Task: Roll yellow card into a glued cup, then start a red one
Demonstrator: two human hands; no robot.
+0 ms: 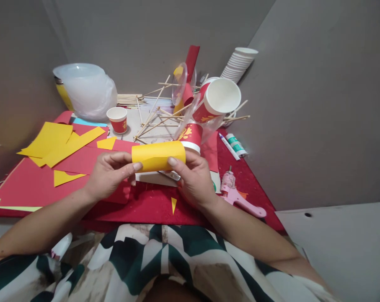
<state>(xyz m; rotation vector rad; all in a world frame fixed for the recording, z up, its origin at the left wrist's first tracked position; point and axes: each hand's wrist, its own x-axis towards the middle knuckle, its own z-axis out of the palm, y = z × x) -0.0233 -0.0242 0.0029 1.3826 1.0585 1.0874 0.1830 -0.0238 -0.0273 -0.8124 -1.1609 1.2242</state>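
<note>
Between my two hands is a yellow paper tube, held level above the front of the table, its overlapping edge facing me. My left hand pinches its left end, thumb on the lower front. At the other end my right hand grips it, thumb pressed on the overlap and fingers behind. Just beyond stands a build of wooden sticks, clear plastic discs and red-and-white paper cups. A small yellow paper triangle lies below the tube on the red cloth.
A pink glue gun lies to the right, near a marker and a green-and-white roll. Yellow paper pieces cover red sheets at left. Behind are a small cup, a plastic-wrapped tub and stacked white cups.
</note>
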